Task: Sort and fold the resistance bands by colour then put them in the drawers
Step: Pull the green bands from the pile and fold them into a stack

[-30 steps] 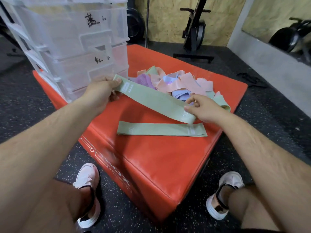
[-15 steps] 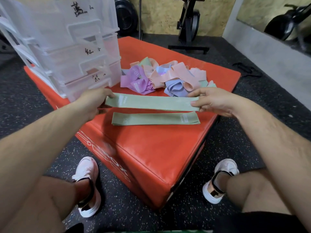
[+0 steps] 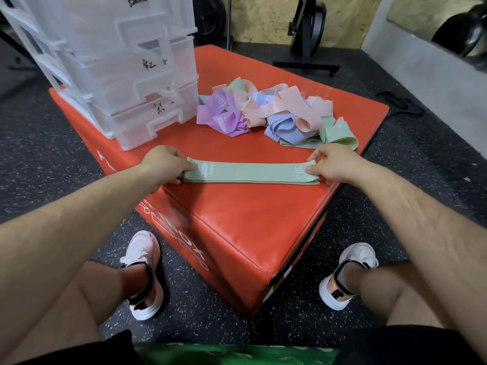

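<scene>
A flat green band (image 3: 250, 172) lies stretched across the near part of the red box (image 3: 237, 222), stacked right on top of a second green band whose edge shows beneath it. My left hand (image 3: 163, 164) pinches its left end and my right hand (image 3: 329, 162) pinches its right end, near the "30" print. Behind them sits a loose pile of bands (image 3: 274, 111): purple, pink, blue and more green. A clear plastic drawer unit (image 3: 123, 64) with handwritten labels stands at the box's back left, its drawers closed.
The red box sits on dark speckled gym flooring (image 3: 369, 233). My two feet in white shoes flank its near corner. A black exercise machine stand (image 3: 308, 48) and a weight plate stand at the back wall. A grey wall ledge runs along the right.
Both hands lowered the held green band from the air down onto the green band that lay on the box, lining the two up.
</scene>
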`<state>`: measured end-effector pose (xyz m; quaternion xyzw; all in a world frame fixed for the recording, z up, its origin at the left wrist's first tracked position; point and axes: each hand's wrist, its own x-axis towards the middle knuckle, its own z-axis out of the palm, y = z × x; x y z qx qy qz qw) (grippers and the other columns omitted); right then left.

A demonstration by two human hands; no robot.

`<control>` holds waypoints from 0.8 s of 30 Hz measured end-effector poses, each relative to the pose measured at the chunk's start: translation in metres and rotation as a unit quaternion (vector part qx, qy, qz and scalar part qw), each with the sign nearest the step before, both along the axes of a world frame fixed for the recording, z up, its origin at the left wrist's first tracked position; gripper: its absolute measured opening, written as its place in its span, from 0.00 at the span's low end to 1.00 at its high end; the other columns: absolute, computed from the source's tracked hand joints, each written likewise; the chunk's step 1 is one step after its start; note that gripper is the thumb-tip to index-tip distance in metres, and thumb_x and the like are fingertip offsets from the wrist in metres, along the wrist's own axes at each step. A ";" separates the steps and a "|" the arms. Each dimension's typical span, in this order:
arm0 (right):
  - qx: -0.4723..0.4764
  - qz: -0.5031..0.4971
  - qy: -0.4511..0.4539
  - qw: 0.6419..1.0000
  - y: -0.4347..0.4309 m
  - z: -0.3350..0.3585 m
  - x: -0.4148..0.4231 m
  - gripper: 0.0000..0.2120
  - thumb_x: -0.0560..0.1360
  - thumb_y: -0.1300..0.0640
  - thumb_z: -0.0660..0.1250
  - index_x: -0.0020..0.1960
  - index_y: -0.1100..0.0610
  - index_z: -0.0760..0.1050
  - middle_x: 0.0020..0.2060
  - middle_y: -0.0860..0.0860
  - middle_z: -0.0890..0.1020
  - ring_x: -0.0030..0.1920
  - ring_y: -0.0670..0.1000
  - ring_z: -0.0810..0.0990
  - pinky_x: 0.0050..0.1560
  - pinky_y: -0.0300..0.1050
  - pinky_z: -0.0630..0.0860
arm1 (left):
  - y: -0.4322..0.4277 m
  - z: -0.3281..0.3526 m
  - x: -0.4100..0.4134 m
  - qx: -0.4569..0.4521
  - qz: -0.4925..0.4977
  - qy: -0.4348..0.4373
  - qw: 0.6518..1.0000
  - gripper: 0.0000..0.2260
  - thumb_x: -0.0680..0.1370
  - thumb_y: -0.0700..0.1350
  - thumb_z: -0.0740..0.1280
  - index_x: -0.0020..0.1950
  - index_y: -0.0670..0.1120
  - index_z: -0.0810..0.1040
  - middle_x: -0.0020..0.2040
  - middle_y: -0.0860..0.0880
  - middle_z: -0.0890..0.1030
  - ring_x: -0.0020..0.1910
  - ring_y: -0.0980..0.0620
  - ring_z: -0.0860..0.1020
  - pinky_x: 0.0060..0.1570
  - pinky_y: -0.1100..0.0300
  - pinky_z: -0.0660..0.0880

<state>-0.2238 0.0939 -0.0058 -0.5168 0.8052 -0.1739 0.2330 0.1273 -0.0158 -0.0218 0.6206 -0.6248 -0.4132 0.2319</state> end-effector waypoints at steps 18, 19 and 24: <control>-0.015 -0.031 -0.056 0.998 0.010 0.000 -0.003 0.11 0.74 0.62 0.74 0.54 0.56 0.78 0.47 0.55 0.81 0.37 0.54 0.83 0.43 0.52 0.85 | 0.004 -0.014 -0.001 -0.115 0.013 -0.054 0.992 0.05 0.72 0.45 0.73 0.41 0.48 0.79 0.39 0.48 0.82 0.40 0.45 0.81 0.45 0.50 0.81; -0.020 -0.030 -0.046 0.998 0.011 -0.002 -0.002 0.10 0.74 0.61 0.74 0.54 0.56 0.78 0.46 0.55 0.81 0.36 0.55 0.83 0.44 0.53 0.85 | 0.004 -0.015 -0.001 -0.117 0.011 -0.058 0.991 0.05 0.72 0.45 0.74 0.42 0.48 0.79 0.40 0.49 0.82 0.41 0.45 0.81 0.44 0.51 0.80; -0.044 -0.029 -0.011 0.999 0.016 -0.011 -0.004 0.06 0.74 0.54 0.76 0.50 0.50 0.81 0.45 0.51 0.83 0.36 0.51 0.81 0.44 0.51 0.82 | 0.014 -0.024 -0.003 -0.160 -0.013 -0.069 0.985 0.05 0.76 0.43 0.72 0.46 0.43 0.78 0.40 0.48 0.79 0.39 0.48 0.76 0.33 0.62 0.68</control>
